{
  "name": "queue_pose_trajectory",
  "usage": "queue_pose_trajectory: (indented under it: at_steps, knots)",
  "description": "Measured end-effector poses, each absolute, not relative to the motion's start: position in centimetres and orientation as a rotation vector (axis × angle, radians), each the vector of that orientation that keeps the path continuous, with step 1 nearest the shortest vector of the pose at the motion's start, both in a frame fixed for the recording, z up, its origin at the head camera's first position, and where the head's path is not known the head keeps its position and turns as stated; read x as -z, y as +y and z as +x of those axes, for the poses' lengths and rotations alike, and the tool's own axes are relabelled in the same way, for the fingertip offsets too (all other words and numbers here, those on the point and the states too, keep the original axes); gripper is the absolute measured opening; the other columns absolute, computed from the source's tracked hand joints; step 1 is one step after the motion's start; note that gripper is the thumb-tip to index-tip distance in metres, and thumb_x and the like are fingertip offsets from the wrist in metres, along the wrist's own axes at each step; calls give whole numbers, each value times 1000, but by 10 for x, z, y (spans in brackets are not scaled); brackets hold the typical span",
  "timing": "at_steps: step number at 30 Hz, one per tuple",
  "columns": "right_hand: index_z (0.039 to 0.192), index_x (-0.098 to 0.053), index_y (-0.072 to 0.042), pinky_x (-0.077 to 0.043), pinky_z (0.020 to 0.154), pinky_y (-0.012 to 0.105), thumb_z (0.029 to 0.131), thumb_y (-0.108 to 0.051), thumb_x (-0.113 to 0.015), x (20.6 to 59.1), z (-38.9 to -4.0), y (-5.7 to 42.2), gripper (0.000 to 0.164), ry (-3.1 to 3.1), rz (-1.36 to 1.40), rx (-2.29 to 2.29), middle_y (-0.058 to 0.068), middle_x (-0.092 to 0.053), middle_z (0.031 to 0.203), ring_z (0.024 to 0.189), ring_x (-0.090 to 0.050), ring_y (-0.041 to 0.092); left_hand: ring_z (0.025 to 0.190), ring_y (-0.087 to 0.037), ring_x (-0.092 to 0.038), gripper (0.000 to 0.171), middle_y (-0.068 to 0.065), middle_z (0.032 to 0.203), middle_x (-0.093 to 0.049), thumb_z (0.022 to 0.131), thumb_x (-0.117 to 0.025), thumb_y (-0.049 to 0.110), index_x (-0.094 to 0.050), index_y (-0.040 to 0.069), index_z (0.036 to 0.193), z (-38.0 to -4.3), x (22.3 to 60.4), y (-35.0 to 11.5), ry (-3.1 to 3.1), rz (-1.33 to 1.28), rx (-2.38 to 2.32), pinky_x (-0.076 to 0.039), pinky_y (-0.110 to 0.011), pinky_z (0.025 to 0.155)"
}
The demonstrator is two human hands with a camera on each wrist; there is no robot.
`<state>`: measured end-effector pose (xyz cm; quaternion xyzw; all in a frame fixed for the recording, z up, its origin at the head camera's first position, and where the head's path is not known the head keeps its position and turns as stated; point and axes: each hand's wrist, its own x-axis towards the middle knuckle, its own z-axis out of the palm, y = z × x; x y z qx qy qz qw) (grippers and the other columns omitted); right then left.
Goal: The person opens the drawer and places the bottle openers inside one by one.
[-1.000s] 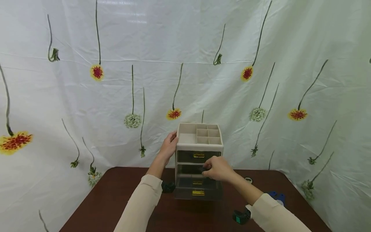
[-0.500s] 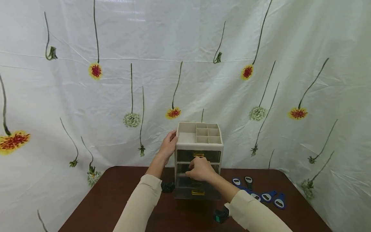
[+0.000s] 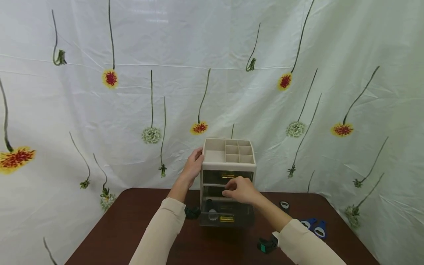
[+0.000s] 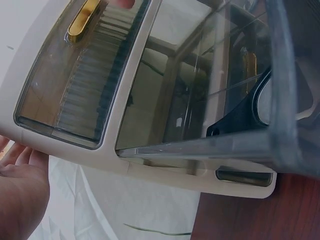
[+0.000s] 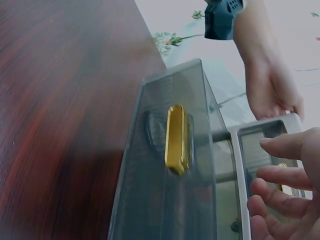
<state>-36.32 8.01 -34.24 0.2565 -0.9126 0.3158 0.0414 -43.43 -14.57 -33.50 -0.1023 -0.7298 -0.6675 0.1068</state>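
Head view shows the left hand [image 3: 193,166] laid along the side of the cream plastic drawer cabinet [image 3: 228,166], probably steadying it, while the empty, loosely curved right hand [image 3: 241,190] hovers above the pulled-out smoky transparent drawer [image 3: 243,220] containing a dark, pale-disced paddle-shaped piece [image 3: 212,214].

- No text, brand or number legible on the drawers [image 5: 155,200] or gold handles [image 5: 173,145].
- Right wrist camera [image 3: 269,243] bears a green patch [image 3: 263,248], any lettering too small to read.
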Motion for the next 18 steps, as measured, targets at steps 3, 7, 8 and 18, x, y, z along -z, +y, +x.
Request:
queue_pose_trajectory:
  at_steps: [3, 7, 8, 18]
  knots:
    - [105, -79, -6, -54, 65, 34, 92, -24, -80, 341, -363, 89, 22, -2799, 814, -952, -6, -69, 83, 71, -62, 11, 144, -33, -39, 49, -16, 160, -38, 113, -42, 20, -36, 8, 160, -434, 334, -145, -2158, -288, 1961, -34, -53, 115]
    - [107, -77, -3, -55, 65, 35, 92, -21, -80, 338, -360, 100, 24, -2807, 857, -984, -4, -71, 86, 73, -64, 12, 145, -33, -37, 49, -17, 161, -37, 113, -42, 19, -35, 7, 160, -434, 333, -144, -2165, -280, 1958, -34, -52, 116]
    - [108, -77, -3, -55, 66, 35, 93, -22, -80, 337, -359, 103, 24, -2813, 861, -994, -4, -71, 88, 75, -64, 12, 145, -33, -37, 49, -17, 161, -37, 113, -42, 19, -35, 7, 160, -434, 333, -144, -2164, -279, 1959, -34, -52, 116]
    - [115, -73, 2, -55, 69, 37, 94, -22, -78, 330, -356, 144, 32, -2852, 848, -1009, 0, -70, 96, 82, -65, 17, 146, -33, -36, 50, -16, 162, -36, 113, -42, 20, -34, 8, 161, -433, 334, -145, -2165, -279, 1954, -33, -53, 116]
